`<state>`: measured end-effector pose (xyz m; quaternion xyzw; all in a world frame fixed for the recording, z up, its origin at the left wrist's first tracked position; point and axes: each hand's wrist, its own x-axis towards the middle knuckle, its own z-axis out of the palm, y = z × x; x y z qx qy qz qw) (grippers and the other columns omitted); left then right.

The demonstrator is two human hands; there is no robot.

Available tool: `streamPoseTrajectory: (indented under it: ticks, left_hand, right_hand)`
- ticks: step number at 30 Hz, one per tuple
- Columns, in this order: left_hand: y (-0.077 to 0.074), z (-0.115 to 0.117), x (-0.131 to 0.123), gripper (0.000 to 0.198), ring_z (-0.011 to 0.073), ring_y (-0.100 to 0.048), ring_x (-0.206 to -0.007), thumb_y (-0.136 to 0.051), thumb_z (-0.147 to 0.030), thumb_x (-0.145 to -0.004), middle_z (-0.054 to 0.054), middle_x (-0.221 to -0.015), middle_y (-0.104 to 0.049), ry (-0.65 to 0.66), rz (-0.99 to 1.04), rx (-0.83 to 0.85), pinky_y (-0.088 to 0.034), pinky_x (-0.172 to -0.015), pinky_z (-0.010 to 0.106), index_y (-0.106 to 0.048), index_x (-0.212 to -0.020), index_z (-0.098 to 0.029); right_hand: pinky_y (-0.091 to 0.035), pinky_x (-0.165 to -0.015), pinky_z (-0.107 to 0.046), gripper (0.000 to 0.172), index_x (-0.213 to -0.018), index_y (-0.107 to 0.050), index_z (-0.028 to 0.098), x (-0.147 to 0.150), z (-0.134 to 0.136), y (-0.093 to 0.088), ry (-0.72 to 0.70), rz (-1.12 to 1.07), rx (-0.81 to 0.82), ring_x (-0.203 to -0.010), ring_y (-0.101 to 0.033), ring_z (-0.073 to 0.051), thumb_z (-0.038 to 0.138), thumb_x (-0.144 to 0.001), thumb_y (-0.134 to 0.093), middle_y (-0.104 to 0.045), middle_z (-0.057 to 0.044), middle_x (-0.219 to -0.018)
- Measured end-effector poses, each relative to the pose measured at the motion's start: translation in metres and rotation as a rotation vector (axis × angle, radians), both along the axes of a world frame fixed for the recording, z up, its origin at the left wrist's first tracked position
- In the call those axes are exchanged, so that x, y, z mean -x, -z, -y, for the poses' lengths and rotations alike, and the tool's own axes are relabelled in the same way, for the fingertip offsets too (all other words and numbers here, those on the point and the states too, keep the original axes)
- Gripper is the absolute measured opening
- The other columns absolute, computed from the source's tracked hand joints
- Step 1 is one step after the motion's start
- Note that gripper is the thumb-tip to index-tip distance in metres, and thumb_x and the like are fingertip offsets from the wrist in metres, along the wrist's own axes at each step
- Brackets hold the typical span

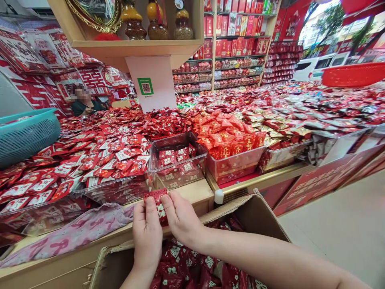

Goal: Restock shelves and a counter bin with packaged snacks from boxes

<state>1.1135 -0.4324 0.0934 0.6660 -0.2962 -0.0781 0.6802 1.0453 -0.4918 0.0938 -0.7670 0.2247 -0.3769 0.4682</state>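
Observation:
Between my two hands is a dark red candy packet [160, 206] with pale characters printed on it. My left hand [148, 224] pinches its left edge, thumb on top. On its right edge, my right hand [180, 214] grips it the same way. Below them stands an open cardboard box [249, 212] holding many similar dark red packets [192, 265]. Just beyond my hands, a clear plastic bin [177, 178] has a low layer of such packets inside, lying flat in rows.
Full bins of red-and-white packets [120, 154] lie left, orange-red packets [230, 136] right. A pink cloth [81, 228] rests on the counter's front edge. A teal basket [30, 132] is far left, a red basket [355, 75] far right. A shelf [135, 48] overhangs; a person [86, 100] sits behind.

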Motion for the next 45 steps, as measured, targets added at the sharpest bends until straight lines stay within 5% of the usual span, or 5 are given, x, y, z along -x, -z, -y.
streamPoseTrajectory:
  ticks: [15,21,29,36,45]
  left_hand:
    - [-0.003,-0.002,-0.003,0.029,0.0102,-0.046,-0.053,-0.049,-0.046,-0.076,-0.005,-0.058,-0.053,0.024,-0.035,0.015,-0.038,-0.051,0.020,-0.054,-0.068,-0.019]
    - [-0.004,-0.005,-0.003,0.027,0.0110,-0.047,-0.056,-0.049,-0.046,-0.076,-0.005,-0.060,-0.052,0.008,-0.039,0.035,-0.039,-0.054,0.021,-0.052,-0.067,-0.020]
    - [-0.005,-0.006,0.000,0.020,0.0088,-0.048,-0.052,-0.048,-0.040,-0.079,-0.004,-0.060,-0.053,0.134,-0.246,0.187,-0.038,-0.044,0.018,-0.052,-0.076,-0.020]
    - [0.000,-0.008,0.001,0.018,0.0087,-0.049,-0.053,-0.048,-0.036,-0.080,-0.004,-0.062,-0.053,0.164,-0.077,0.121,-0.040,-0.046,0.019,-0.054,-0.079,-0.019]
    - [-0.003,-0.007,0.000,0.021,0.0095,-0.049,-0.051,-0.051,-0.039,-0.076,-0.003,-0.060,-0.053,0.157,-0.073,0.084,-0.039,-0.045,0.020,-0.055,-0.076,-0.018]
  right_hand:
    - [-0.032,-0.054,-0.020,0.030,-0.070,-0.050,0.018,0.013,0.018,-0.008,0.005,-0.047,0.150,-0.057,-0.043,-0.009,0.037,-0.086,-0.034,-0.051,0.001,-0.062]
    - [-0.037,-0.055,-0.019,0.033,-0.089,-0.057,0.015,0.028,0.016,-0.016,-0.279,-0.108,0.022,-0.061,-0.048,-0.009,0.044,-0.076,-0.052,-0.057,0.001,-0.070]
    - [-0.038,-0.065,-0.020,0.020,-0.087,-0.060,0.014,0.030,0.093,-0.096,-0.174,-0.126,0.431,-0.069,-0.053,-0.009,0.028,-0.073,-0.057,-0.059,0.002,-0.074]
    - [-0.033,-0.057,-0.022,0.026,-0.077,-0.066,0.015,-0.005,0.172,-0.117,-0.166,-0.733,0.640,-0.055,-0.046,-0.009,0.021,-0.052,-0.071,-0.054,0.003,-0.058]
    - [-0.037,-0.054,-0.025,0.016,-0.058,-0.064,0.010,-0.028,0.170,-0.108,-0.348,-1.133,0.443,-0.046,-0.045,-0.008,0.021,-0.048,-0.072,-0.049,0.004,-0.043]
